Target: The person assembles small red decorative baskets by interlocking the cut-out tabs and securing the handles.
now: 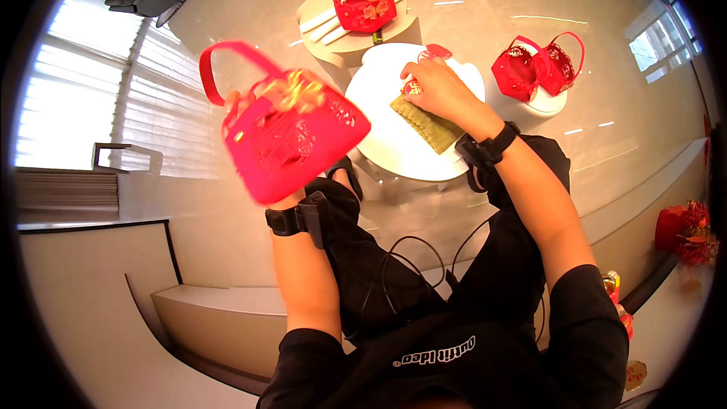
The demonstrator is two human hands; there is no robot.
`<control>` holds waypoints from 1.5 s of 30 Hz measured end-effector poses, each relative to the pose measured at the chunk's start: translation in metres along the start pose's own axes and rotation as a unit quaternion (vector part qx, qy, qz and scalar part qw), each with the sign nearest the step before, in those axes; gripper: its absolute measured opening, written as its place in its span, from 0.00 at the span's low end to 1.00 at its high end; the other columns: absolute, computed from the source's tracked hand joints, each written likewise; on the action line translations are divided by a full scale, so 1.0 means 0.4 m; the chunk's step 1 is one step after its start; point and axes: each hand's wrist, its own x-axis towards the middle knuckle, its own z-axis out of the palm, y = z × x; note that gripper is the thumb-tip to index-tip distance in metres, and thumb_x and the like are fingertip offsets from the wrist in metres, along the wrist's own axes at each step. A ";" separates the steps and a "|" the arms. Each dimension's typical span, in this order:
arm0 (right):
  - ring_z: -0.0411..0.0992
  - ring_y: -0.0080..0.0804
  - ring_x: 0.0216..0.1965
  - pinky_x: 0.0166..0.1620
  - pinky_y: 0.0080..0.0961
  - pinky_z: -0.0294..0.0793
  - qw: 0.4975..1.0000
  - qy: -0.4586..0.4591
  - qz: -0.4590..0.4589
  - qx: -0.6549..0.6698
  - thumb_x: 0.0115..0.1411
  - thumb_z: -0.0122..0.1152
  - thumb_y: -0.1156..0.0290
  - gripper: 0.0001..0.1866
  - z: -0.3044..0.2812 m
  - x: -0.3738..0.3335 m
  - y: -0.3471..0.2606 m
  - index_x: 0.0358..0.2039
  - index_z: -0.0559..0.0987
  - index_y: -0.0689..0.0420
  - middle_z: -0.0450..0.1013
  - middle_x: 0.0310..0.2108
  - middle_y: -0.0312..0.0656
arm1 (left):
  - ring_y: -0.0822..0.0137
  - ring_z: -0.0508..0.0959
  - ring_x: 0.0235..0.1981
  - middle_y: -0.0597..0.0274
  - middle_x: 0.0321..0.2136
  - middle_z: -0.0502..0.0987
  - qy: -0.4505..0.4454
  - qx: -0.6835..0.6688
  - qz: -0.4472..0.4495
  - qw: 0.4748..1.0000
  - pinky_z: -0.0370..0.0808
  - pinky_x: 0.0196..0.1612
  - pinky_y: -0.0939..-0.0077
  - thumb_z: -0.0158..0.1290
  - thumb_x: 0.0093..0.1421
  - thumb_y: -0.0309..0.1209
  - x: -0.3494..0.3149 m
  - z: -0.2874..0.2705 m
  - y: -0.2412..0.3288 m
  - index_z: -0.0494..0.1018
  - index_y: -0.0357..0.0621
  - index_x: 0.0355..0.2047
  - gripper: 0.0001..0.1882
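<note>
In my left hand (233, 98) is a red gift basket (291, 140) with cut-out sides, a looped handle and a gold bow (291, 92). It is tilted and raised left of the white round table (375, 140), and hides most of that hand. Over the table my right hand (439, 91) is closed, its fingertips pinching a small round red tag (413, 87) with gold-coloured marks. Below these fingers an olive-green quilted cloth (428, 127) lies on the tabletop. Just beyond the hand a flat red piece (435, 51) rests near the table's far edge.
A similar red basket (365, 4) stands on a beige side table (314, 11) beside white rolls (326, 30). Two more red baskets (522, 72) sit on a white stool (539, 106) at the right. Red floral decorations (689, 235) lie far right. A black cable (409, 238) loops across my lap.
</note>
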 end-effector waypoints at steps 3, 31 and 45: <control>0.70 0.47 0.47 0.49 0.39 0.71 0.999 0.012 -0.008 0.038 0.51 0.67 0.69 0.18 -0.009 0.000 0.001 0.43 0.76 0.55 0.73 0.38 0.48 | 0.68 0.71 0.33 0.64 0.29 0.72 -0.058 -0.096 -0.041 0.993 0.71 0.45 0.69 0.46 0.67 0.27 -0.012 0.017 -0.009 0.66 0.47 0.37 0.01; 0.71 0.42 0.47 0.51 0.35 0.71 0.988 -0.061 -0.057 0.128 0.48 0.70 0.71 0.26 -0.091 -0.123 0.043 0.50 0.74 0.55 0.72 0.44 0.45 | 0.74 0.69 0.31 0.74 0.25 0.69 -0.209 -0.163 -0.096 0.959 0.69 0.47 0.71 0.51 0.61 0.25 0.031 0.047 -0.054 0.65 0.51 0.38 0.08; 0.67 0.26 0.56 0.58 0.26 0.66 0.705 -0.125 -0.008 0.698 0.69 0.52 0.55 0.26 -0.169 -0.097 -0.045 0.57 0.72 0.62 0.71 0.53 0.43 | 0.73 0.71 0.26 0.66 0.21 0.71 -0.136 0.248 -0.135 0.950 0.69 0.40 0.73 0.50 0.68 0.34 0.010 0.070 -0.156 0.66 0.45 0.34 0.08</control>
